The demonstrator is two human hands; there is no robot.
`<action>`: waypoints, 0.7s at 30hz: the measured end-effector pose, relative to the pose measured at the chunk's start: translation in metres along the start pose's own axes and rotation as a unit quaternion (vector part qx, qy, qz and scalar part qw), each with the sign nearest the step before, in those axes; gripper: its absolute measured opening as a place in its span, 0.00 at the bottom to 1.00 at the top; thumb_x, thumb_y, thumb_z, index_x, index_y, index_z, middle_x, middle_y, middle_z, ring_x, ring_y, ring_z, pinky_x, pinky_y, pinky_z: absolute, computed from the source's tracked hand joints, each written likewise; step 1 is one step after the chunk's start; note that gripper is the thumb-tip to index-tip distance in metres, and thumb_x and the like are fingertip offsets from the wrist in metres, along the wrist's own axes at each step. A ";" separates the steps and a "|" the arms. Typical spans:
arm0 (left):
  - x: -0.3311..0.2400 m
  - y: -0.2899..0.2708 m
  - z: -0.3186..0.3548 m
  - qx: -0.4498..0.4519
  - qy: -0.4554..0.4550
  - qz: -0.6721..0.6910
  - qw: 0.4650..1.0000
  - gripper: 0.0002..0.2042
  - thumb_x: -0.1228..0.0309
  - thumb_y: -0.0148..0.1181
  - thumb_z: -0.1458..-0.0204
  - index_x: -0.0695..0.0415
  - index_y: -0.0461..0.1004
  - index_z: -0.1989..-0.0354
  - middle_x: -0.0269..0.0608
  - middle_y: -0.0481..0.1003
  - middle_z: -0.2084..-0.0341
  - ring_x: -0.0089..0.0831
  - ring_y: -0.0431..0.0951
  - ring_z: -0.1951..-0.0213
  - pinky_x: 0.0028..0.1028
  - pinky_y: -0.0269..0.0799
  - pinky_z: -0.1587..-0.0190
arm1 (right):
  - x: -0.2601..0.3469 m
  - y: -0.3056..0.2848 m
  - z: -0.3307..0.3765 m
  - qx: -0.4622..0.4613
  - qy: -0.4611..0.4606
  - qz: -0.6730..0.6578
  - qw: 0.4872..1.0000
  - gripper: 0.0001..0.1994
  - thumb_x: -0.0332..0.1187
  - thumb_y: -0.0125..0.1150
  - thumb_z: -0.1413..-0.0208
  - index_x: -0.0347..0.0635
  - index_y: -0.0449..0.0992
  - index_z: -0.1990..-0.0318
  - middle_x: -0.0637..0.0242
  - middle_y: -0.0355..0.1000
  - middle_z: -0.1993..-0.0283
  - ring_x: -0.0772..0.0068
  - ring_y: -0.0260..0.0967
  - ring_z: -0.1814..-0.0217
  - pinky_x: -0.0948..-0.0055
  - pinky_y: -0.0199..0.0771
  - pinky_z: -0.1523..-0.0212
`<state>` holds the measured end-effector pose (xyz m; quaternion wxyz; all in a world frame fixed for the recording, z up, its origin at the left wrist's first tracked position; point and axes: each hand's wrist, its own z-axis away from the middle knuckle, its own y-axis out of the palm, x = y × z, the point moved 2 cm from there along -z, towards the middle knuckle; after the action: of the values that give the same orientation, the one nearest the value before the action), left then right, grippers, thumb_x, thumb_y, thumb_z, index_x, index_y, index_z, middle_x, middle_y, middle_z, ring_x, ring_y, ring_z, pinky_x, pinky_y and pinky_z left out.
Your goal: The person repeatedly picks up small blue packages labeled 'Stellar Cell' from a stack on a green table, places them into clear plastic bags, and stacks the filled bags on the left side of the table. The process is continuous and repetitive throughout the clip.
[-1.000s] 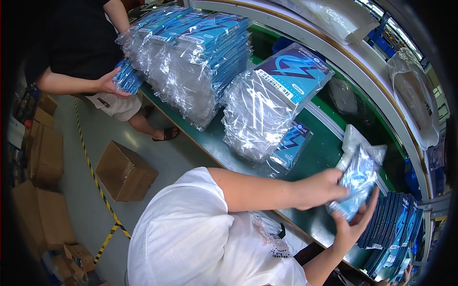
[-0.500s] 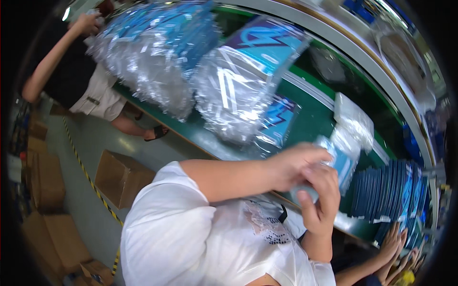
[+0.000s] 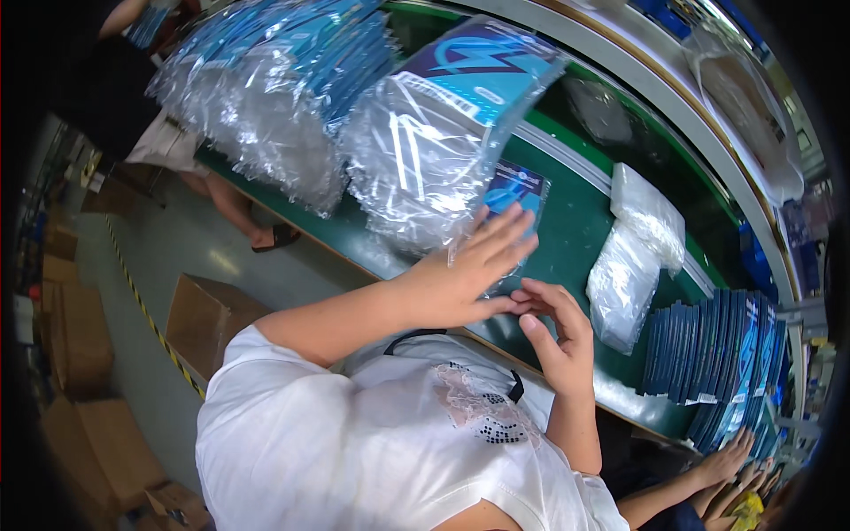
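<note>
My left hand (image 3: 474, 270) lies open, fingers stretched out over a blue-and-dark printed package in a clear bag (image 3: 518, 190) on the green bench. Its palm covers part of that package. Close to its thumb is my right hand (image 3: 560, 336), with loosely bent fingers, thumb and forefinger apart, and nothing visible in it. The right fingertips are near the bag's lower edge; whether they touch it I cannot tell. Just beyond my left hand rises a pile of bagged blue packages (image 3: 425, 150). Clear plastic bags (image 3: 624, 283) lie to the right of my hands.
A larger heap of bagged blue packages (image 3: 266, 115) stands at the far left of the green bench (image 3: 571, 234). Stacked blue cards (image 3: 699, 350) are at the right, near other people's hands (image 3: 722, 460). An open carton (image 3: 212, 323) sits on the floor; another person stands far left.
My hands have moved left and apart; the small light-blue item between them is no longer seen there. My left hand now lies over the package. The clear bags on the right are more visible.
</note>
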<state>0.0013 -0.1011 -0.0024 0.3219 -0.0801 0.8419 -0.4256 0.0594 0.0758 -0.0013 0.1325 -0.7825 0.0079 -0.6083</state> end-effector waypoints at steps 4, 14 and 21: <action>-0.019 -0.058 0.052 -0.053 0.015 0.171 0.984 0.10 0.70 0.55 0.47 0.66 0.74 0.64 0.51 0.74 0.61 0.43 0.75 0.54 0.38 0.68 0.48 | -0.011 0.000 -0.003 -0.057 0.045 -0.044 0.996 0.13 0.20 0.53 0.46 0.31 0.72 0.52 0.59 0.72 0.59 0.70 0.72 0.58 0.75 0.70 0.54; 0.069 -0.054 0.074 -0.448 -0.332 0.545 0.626 0.13 0.78 0.44 0.42 0.73 0.65 0.52 0.55 0.70 0.54 0.41 0.72 0.50 0.35 0.70 0.44 | -0.039 -0.010 0.000 -0.178 0.079 -0.058 0.979 0.10 0.26 0.49 0.40 0.30 0.73 0.55 0.59 0.74 0.64 0.73 0.72 0.65 0.78 0.71 0.64; 0.160 -0.012 0.039 -0.415 -0.253 0.764 0.424 0.22 0.77 0.42 0.40 0.71 0.46 0.38 0.61 0.54 0.40 0.46 0.55 0.36 0.38 0.52 0.33 | -0.043 -0.018 -0.004 -0.189 0.088 -0.045 0.977 0.10 0.27 0.50 0.40 0.29 0.73 0.55 0.58 0.74 0.65 0.72 0.72 0.67 0.78 0.71 0.69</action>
<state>-0.1011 -0.1994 -0.0859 0.6418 0.3682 0.5129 0.4353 0.0421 0.0995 -0.0376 -0.0467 -0.7362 0.0992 -0.6679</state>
